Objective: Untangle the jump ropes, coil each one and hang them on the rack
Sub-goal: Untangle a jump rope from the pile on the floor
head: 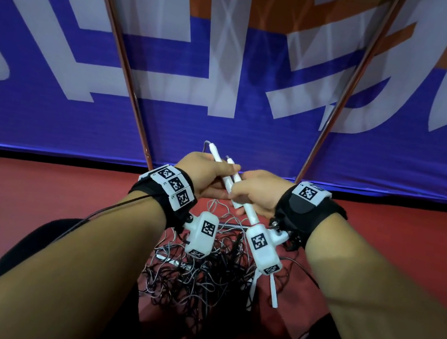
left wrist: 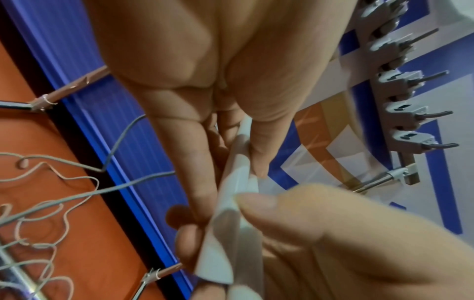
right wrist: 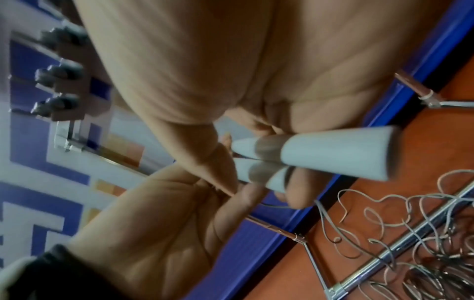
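Note:
Both hands meet in front of me, at the centre of the head view. My left hand and my right hand both grip a pair of white jump rope handles held side by side. The longer handle sticks out below my right hand. The left wrist view has my left fingers curled round the handles, with the right thumb pressing on them. In the right wrist view the handle ends point right. A tangle of black and white ropes lies on the red floor below.
The rack's two copper poles rise before a blue and white banner. Its hook bar shows in the wrist views. A metal base bar lies among the ropes. Another white handle lies on the floor.

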A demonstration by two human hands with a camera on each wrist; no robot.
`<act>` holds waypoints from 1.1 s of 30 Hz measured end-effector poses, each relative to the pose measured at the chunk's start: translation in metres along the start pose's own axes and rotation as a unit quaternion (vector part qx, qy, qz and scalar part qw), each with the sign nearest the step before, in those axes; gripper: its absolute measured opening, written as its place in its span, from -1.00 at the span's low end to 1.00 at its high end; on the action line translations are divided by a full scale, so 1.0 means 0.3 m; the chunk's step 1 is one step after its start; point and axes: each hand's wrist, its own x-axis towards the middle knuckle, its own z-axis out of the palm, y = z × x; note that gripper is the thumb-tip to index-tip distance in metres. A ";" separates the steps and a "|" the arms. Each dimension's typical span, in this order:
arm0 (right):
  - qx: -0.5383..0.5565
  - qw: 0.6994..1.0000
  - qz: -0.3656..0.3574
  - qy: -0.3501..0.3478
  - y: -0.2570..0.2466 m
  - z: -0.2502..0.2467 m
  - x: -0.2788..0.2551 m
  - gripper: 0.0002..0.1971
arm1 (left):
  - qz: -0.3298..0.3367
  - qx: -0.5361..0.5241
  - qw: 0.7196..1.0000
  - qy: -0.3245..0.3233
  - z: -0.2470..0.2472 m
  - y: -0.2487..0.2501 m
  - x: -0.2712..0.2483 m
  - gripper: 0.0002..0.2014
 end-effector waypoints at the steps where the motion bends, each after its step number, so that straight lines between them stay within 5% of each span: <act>1: -0.025 1.000 -0.006 0.017 -0.002 0.006 -0.007 -0.53 | 0.004 -0.004 1.000 0.007 -0.006 0.001 -0.003 -0.71; 6: -0.040 0.997 -0.042 0.057 0.010 0.014 -0.033 -0.83 | 0.020 -0.015 0.999 0.039 -0.049 0.013 -0.014 -0.68; 11: 0.005 0.998 -0.054 0.035 0.007 0.082 -0.082 -0.81 | 0.031 0.084 0.996 0.021 -0.078 0.008 -0.038 -0.53; 14: -0.050 0.995 -0.069 0.059 -0.011 0.112 -0.089 -0.92 | 0.043 0.137 0.989 0.042 -0.080 0.013 -0.060 -0.27; 19: -0.175 0.981 -0.037 0.071 -0.052 0.144 -0.104 -0.89 | 0.102 0.349 0.930 0.057 -0.095 0.025 -0.112 -0.47; 24: -0.183 0.974 -0.033 0.126 -0.106 0.170 -0.138 -0.87 | 0.098 0.289 0.950 0.073 -0.150 0.068 -0.152 -0.65; 26: -0.180 0.975 -0.039 0.125 -0.124 0.188 -0.151 -0.87 | 0.125 0.357 0.914 0.146 -0.187 0.074 -0.159 -0.81; 28: -0.202 0.971 -0.055 0.113 -0.134 0.206 -0.164 -0.87 | 0.161 0.428 0.872 0.177 -0.222 0.064 -0.162 -0.61; 30: -0.226 0.966 -0.068 0.103 -0.131 0.227 -0.171 -0.92 | 0.207 0.472 0.848 0.121 -0.240 0.054 -0.161 -0.38; 33: -0.248 0.957 -0.087 0.120 -0.104 0.237 -0.167 -0.92 | 0.230 0.474 0.845 0.093 -0.234 0.044 -0.160 -0.52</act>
